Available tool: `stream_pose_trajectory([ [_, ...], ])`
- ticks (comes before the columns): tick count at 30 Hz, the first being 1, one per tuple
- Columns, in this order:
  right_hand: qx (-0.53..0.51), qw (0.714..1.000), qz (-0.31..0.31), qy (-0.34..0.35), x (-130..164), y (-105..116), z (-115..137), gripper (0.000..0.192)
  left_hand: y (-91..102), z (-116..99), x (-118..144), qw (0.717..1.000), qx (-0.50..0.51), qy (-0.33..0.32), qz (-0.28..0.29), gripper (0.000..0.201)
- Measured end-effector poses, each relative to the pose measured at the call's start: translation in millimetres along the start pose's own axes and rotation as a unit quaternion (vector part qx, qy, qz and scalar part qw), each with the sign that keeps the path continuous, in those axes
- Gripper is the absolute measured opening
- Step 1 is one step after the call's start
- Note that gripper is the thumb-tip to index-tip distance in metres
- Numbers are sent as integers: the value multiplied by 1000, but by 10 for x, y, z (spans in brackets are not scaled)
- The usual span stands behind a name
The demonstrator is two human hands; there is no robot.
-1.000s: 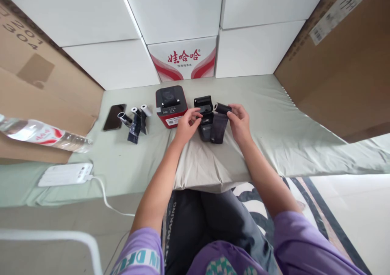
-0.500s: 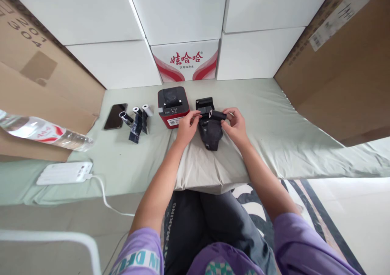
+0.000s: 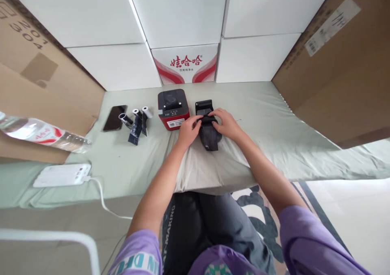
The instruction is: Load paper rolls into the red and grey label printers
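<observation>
Between my hands lies a small black roll (image 3: 208, 120) of ribbon-like film, set crosswise on a black handheld device (image 3: 204, 105) whose lid or cover is raised at the back. A dark strip of film (image 3: 209, 137) hangs from the roll toward me over the device's front. My left hand (image 3: 190, 129) pinches the roll's left end. At its right end, the fingers of my right hand (image 3: 226, 124) are bent over the roll. Fingers partly hide the roll and the slot beneath it. Just left of the device stands a red and black printer (image 3: 173, 109).
Left of the printer lie several small rolls with dark film (image 3: 136, 129) and a black phone (image 3: 115, 118). A white power bank (image 3: 62, 175) with a cable and a water bottle (image 3: 45, 133) are further left. Cardboard boxes (image 3: 338, 76) flank the cloth-covered surface (image 3: 122, 169); white boxes (image 3: 183, 13) stand behind.
The roll was tilted with its left end facing up; now it lies level and lower on the device. My right hand has moved left, its fingers now over the roll.
</observation>
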State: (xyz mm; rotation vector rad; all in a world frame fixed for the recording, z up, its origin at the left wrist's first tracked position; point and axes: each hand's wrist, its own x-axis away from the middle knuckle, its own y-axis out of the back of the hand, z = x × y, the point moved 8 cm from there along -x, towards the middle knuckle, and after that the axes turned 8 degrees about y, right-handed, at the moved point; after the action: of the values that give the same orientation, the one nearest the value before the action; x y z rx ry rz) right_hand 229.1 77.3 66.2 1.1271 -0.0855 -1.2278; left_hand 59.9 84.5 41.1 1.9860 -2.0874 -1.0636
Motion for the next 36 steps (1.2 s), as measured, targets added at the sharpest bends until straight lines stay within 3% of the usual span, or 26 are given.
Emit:
stream_pose_trajectory([
  [9,12,998,44,-42,-87,-123,-188,37,-32,-63,35,999,-39,-3,21,25],
  [14,47,996,66,-44,-138,-228,-347,20,-62,-112,77,994,-102,0,38,26],
  [17,41,996,49,-55,-140,-207,-412,15,-77,-120,87,992,-114,9,49,27],
  [21,-62,989,-80,-110,-153,-38,-551,17,-82,-112,76,994,-93,16,50,26],
  [24,-213,947,-149,-190,-146,-45,-708,34,-54,-101,62,998,-56,9,30,24],
  [27,-314,914,-135,-217,-130,-142,-723,37,2,-58,56,1000,-17,23,-3,20],
  [32,-297,933,-118,-166,16,-136,-628,24,103,-34,70,997,21,37,-62,7],
  [36,-352,918,-56,-174,110,-270,-616,48,27,28,60,998,12,60,-33,10],
])
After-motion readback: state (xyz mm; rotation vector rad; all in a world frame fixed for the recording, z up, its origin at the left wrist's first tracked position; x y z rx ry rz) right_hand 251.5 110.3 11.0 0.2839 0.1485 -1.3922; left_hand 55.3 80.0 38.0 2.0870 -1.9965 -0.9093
